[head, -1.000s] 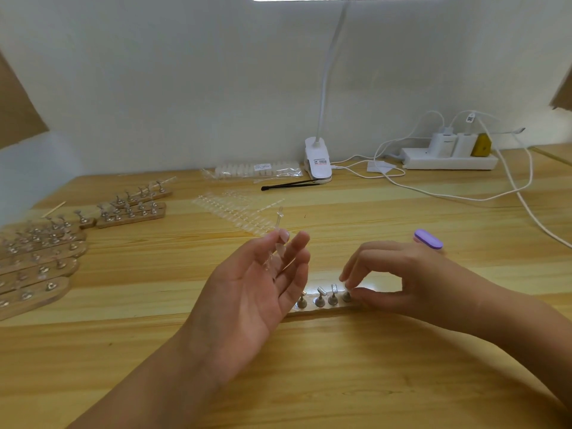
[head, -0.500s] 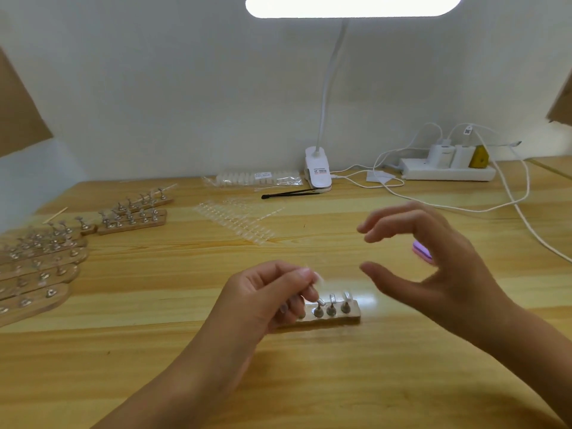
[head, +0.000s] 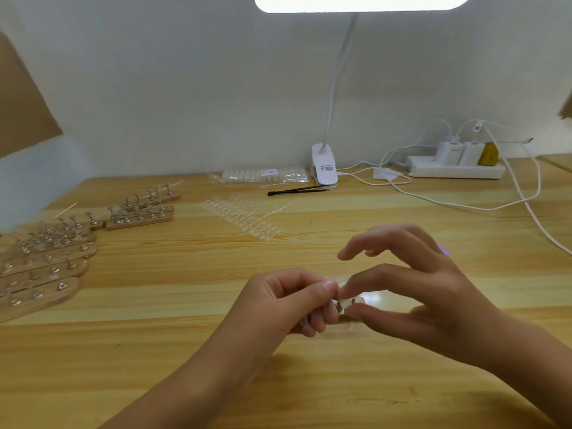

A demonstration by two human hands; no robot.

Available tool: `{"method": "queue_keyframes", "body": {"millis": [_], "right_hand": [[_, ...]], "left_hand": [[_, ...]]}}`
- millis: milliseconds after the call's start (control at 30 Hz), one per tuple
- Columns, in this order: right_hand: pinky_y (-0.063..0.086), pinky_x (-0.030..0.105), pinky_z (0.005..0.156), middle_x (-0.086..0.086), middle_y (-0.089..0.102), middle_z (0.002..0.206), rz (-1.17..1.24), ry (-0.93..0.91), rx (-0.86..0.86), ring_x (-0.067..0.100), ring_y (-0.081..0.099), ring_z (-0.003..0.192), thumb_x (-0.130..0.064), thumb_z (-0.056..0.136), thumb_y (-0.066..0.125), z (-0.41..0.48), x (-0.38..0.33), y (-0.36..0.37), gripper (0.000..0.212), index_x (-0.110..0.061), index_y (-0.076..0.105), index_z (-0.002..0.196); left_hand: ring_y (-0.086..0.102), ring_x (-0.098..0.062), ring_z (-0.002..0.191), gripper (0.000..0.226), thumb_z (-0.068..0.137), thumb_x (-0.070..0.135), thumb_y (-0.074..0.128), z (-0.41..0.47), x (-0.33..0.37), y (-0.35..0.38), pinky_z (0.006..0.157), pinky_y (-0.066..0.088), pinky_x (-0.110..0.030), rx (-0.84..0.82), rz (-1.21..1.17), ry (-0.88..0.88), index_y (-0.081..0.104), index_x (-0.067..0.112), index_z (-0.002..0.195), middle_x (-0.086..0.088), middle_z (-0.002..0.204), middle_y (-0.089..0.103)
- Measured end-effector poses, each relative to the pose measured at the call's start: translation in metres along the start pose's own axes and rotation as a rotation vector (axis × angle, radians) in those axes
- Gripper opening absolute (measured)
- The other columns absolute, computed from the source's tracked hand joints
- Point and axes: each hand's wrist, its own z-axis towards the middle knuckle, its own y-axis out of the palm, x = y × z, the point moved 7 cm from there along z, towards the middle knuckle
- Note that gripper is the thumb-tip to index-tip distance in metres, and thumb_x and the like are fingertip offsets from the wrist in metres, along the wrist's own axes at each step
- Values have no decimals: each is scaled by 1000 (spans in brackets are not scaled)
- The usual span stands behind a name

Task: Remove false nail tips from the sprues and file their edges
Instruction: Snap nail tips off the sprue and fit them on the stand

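The left hand (head: 288, 301) was curled, thumb and forefinger pinching one end of a clear sprue strip (head: 340, 278). The right hand (head: 418, 298) met it from the right, thumb and forefinger pinched on the strip's other end while its remaining fingers fanned up and apart. Whether those fingertips held a nail tip or the strip itself could not be told. Both hands hung just above a small peg stand (head: 351, 302), mostly hidden beneath them, in the near middle of the wooden surface (head: 185, 335).

A purple file (head: 444, 251) peeked out just behind the right hand. Farther off, in the middle, lay flat sheets of clear nail tips (head: 244, 218), apart from the hands with bare wood between. Along the left edge sat a crowd of wooden peg holders (head: 46, 258), well apart from the hands.

Against the far wall stood a bag of nail tips (head: 263, 174), a black tool (head: 294, 190), a white lamp clamp (head: 323, 167) and a power strip (head: 455, 170). A white cable (head: 526, 199) ran down towards the right edge. Bare wood lay open near the hands, to the left and front.
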Motion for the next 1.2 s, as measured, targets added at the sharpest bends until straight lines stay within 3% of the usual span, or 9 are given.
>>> {"method": "queue_keyframes", "body": {"millis": [167, 300, 400, 500, 600, 800, 1000, 1067, 1200], "right_hand": [[40, 20, 90, -5, 59, 114, 80, 100, 47, 16, 53, 106, -30, 88, 65, 0, 5, 1, 14, -18, 73, 86], [40, 20, 90, -3, 59, 114, -15, 21, 55, 17, 52, 103, -24, 89, 65, -1, 0, 1, 12, -16, 74, 87], [36, 17, 93, -4, 54, 117, -109, -49, 79, 17, 50, 102, -22, 90, 64, -1, -5, 0, 13, -15, 74, 84], [34, 15, 90, -5, 52, 109, -109, -74, 161, 11, 48, 93, -23, 91, 64, -3, -7, -7, 3, -24, 67, 92], [39, 17, 81, -6, 53, 97, -20, -75, 226, 10, 52, 84, -17, 93, 62, -4, -7, -14, 6, -22, 61, 97], [47, 27, 82, -3, 61, 97, 238, 133, 159, 15, 61, 95, -17, 89, 63, -2, 11, -7, 8, -21, 68, 94], [46, 28, 78, -8, 60, 93, 534, 318, 67, 21, 59, 88, -21, 88, 64, -6, 26, 13, 6, -22, 69, 92], [49, 31, 77, -6, 63, 91, 626, 352, 36, 21, 61, 85, -17, 88, 64, -6, 26, 19, 5, -17, 69, 91], [50, 21, 76, -5, 68, 90, 940, 497, -33, 12, 65, 85, -21, 86, 64, -7, 28, 27, 9, -15, 69, 90]], "left_hand": [[63, -5, 61, 15, 76, 39, 69, -1, 0, 4, 60, 50, -15, -40, 69, 35, 77, 27, 73, 1, 69, 71], [59, -4, 60, 15, 76, 38, 70, -1, -7, 7, 59, 49, -15, -67, -87, -66, 76, 25, 72, 2, 71, 68], [58, -3, 57, 10, 81, 27, 76, 0, -16, 9, 56, 51, -13, -122, -348, -216, 78, 19, 76, 0, 71, 66], [62, -6, 58, 16, 77, 11, 84, -6, -20, 22, 55, 55, -14, -294, -773, -436, 76, 4, 88, -4, 75, 66], [65, -11, 57, 28, 68, -1, 88, -7, -14, 23, 50, 57, -19, -300, -1006, -466, 73, -2, 91, -9, 77, 67], [74, -22, 76, 25, 64, 12, 92, -3, -3, 7, 58, 60, -22, -189, -782, -291, 76, 6, 81, -24, 116, 69], [71, -17, 102, 21, 80, 18, 79, -3, -8, 11, 74, 58, -17, -195, -602, -252, 78, 0, 91, -18, 110, 72], [69, -13, 100, 22, 79, 20, 80, -2, -11, 12, 77, 57, -16, -185, -567, -257, 79, 2, 91, -16, 106, 74], [68, -8, 91, 24, 77, 25, 78, -2, -13, 14, 77, 55, -13, -225, -537, -271, 80, 6, 92, -8, 97, 75]]}}
